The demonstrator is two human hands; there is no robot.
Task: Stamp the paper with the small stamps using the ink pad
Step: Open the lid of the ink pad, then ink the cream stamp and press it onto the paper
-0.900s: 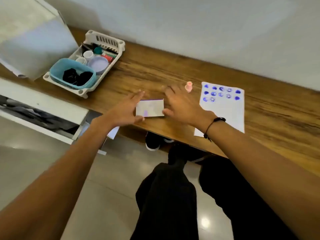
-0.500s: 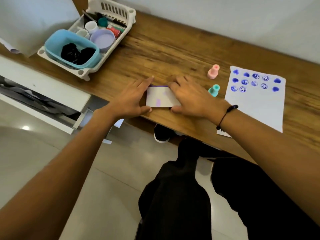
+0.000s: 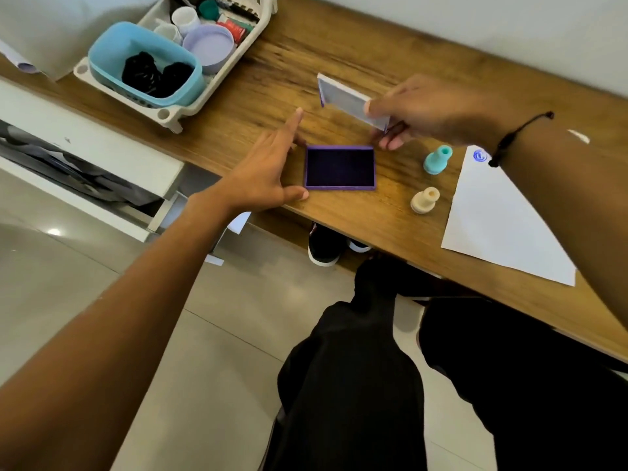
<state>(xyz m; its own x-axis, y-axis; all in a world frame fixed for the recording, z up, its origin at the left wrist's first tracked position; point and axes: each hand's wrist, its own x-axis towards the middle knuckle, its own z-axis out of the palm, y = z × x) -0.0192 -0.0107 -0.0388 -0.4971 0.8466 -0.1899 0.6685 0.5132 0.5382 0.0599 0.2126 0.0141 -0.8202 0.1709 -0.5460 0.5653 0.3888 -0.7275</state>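
The purple ink pad (image 3: 339, 168) lies uncovered near the front edge of the wooden desk (image 3: 339, 56), its dark ink surface showing. My left hand (image 3: 268, 178) steadies its left side, thumb at the near corner and fingers spread. My right hand (image 3: 418, 113) holds the white lid (image 3: 346, 96) lifted and tilted above and behind the pad. A teal stamp (image 3: 436, 160) and a cream stamp (image 3: 424, 200) stand right of the pad. The white paper (image 3: 492, 219) lies further right; one blue print shows, the rest is hidden by my right forearm.
A white plastic basket (image 3: 190, 107) at the back left holds a blue tub, a lilac lid and small jars. An open white drawer (image 3: 85, 158) sits below the desk on the left. My legs and a shoe are under the desk edge.
The lid has come off the ink pad: my right hand lifted it up and back, exposing the ink. My left hand stays beside the pad. The camera has moved closer.
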